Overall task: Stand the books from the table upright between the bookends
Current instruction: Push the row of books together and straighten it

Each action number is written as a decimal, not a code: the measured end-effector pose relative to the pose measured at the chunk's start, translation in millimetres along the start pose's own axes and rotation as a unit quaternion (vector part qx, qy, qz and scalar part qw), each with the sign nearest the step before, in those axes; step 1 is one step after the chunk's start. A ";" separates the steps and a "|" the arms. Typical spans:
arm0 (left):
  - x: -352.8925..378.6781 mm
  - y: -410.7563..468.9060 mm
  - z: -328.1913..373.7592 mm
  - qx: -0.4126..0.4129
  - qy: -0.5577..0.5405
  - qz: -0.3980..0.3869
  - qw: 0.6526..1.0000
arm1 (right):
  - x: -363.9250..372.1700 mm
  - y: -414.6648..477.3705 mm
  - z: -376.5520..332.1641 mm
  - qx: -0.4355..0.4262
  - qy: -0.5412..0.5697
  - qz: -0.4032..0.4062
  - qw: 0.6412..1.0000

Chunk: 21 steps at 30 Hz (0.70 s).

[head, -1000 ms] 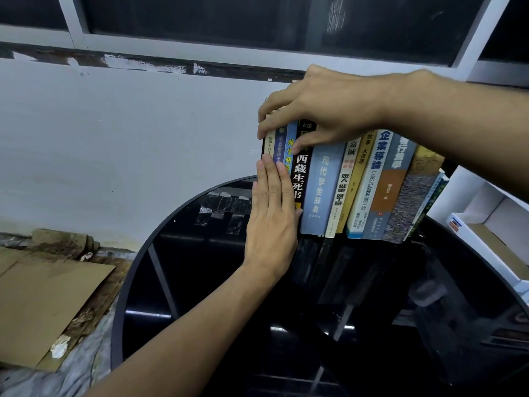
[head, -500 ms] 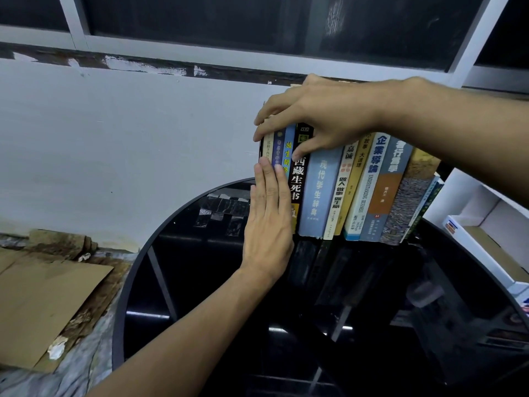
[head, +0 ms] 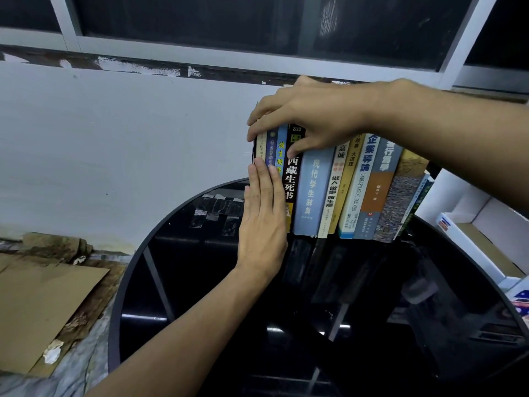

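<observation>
A row of books [head: 352,190] stands on the round black glass table [head: 177,282] against the white wall, spines facing me and leaning slightly right. My left hand [head: 263,222] lies flat with straight fingers against the lower spines of the leftmost thin books. My right hand [head: 309,118] rests over the tops of the left books, its thumb on the black spine [head: 290,181] and its fingers draped over the left end. A thin dark bookend edge [head: 253,151] shows at the row's left end. The right bookend is hidden.
A white cardboard box [head: 469,224] sits right of the table. Brown cardboard sheets [head: 40,305] lie on the floor at the left. The wall and a window frame [head: 257,55] stand just behind the books.
My left hand has slid slightly left along the spines, uncovering more of the black book. My right hand stays on the book tops. The row has barely shifted.
</observation>
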<state>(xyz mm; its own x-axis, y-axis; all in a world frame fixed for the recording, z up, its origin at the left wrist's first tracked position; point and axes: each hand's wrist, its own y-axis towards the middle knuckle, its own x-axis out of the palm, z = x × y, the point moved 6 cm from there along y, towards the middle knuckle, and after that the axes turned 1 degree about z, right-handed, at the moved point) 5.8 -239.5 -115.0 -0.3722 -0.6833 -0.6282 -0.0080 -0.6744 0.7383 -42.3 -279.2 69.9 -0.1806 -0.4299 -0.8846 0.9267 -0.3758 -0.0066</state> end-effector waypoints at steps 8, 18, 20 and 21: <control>-0.2 -2.2 1.4 0.004 -0.002 -0.011 1.000 | -1.8 0.9 -1.9 0.003 -0.008 -0.002 1.000; -3.2 -2.0 0.8 -0.006 -0.034 -0.017 0.999 | -1.9 -8.5 6.3 0.047 0.036 0.022 0.998; -3.6 1.1 3.3 0.008 -0.028 -0.019 0.999 | -1.6 -15.1 9.5 0.049 0.048 0.028 0.997; -3.2 3.8 4.9 0.014 -0.019 -0.018 1.000 | -0.5 -18.3 10.7 0.050 0.046 0.025 0.997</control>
<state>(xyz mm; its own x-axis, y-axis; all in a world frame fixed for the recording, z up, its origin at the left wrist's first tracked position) 2.5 -238.5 -109.0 -0.4060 -0.6467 -0.6458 -0.0478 -0.6906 0.7217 -62.7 -280.9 75.5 -0.0996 -0.3752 -0.9216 0.8958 -0.4371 0.0811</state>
